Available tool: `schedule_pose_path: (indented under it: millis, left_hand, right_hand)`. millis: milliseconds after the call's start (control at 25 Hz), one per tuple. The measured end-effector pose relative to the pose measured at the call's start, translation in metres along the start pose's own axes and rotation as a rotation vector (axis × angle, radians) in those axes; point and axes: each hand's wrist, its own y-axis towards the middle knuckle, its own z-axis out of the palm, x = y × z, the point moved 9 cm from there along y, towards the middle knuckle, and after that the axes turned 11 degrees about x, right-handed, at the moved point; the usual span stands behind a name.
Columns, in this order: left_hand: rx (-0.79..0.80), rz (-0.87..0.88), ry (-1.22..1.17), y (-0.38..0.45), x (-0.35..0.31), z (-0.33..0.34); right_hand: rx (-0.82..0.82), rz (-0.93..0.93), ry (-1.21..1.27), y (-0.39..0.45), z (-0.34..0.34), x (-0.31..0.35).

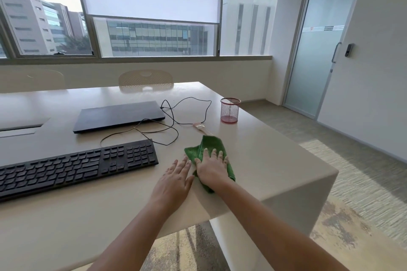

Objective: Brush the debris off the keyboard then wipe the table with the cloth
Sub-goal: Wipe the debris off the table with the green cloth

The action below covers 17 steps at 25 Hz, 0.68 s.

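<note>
A black keyboard (74,166) lies on the beige table (264,160) at the left. To its right a green cloth (208,145) rests on the table. My right hand (212,168) presses flat on the cloth, fingers spread. Beside it, my left hand (175,179) lies flat on the bare table, touching the cloth's left edge and holding nothing. A small brush (202,128) with a pale handle lies just beyond the cloth, partly covered by it.
A closed dark laptop (119,115) sits behind the keyboard, with a black cable (171,121) looping across the table. A red mesh cup (229,110) stands near the right edge. The table's corner drops off right of the cloth. A chair (145,79) stands beyond the table.
</note>
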Motion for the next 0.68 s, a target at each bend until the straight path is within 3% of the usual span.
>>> schedule_pose_path:
  millis: [200,440,560,680]
  left_hand:
    - [0.040,0.026,0.018,0.002,0.000,0.003]
    - [0.059,0.058,0.021,0.003,-0.006,0.000]
    - [0.056,0.045,0.025,0.004,-0.005,0.001]
    - [0.062,0.041,0.008,0.004,-0.004,0.003]
  right_hand:
    - [-0.067,-0.060,0.059,0.006,-0.016,0.002]
    - [0.240,-0.154,-0.167,-0.004,-0.003,-0.004]
    - [0.175,-0.170,-0.226,-0.007,0.000,-0.002]
    - [0.059,-0.182,-0.119,-0.013,-0.009,0.001]
